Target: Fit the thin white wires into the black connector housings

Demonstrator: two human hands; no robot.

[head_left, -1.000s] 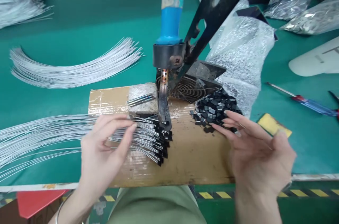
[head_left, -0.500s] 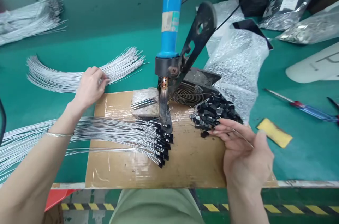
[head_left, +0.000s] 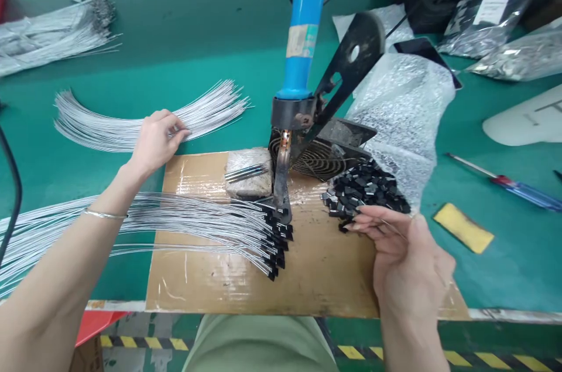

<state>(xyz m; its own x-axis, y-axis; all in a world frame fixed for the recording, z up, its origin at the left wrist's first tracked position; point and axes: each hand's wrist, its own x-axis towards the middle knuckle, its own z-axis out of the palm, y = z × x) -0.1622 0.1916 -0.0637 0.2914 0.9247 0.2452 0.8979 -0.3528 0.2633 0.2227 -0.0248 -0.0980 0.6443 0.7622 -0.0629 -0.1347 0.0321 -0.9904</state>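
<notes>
My left hand rests over a curved bundle of white wires, thumb and fingers pinched together at the bundle's near edge. My right hand is closed on a thin silvery solder wire, its fingertips at the near edge of a pile of small black connectors. Between the hands, a blue-handled soldering iron points tip down in a black bracket. Below the tip lie the black ends of a second group of white wires, which passes under my left forearm.
Cardboard covers the front of the green table. A block with metal pins sits beside the iron, and a fan behind it. At right are bubble wrap, a yellow sponge and a screwdriver.
The view has shifted slightly, moving the scene to the right. My left hand stays on the wire bundle, and my right fingertips remain at the connector pile with the solder wire held.
</notes>
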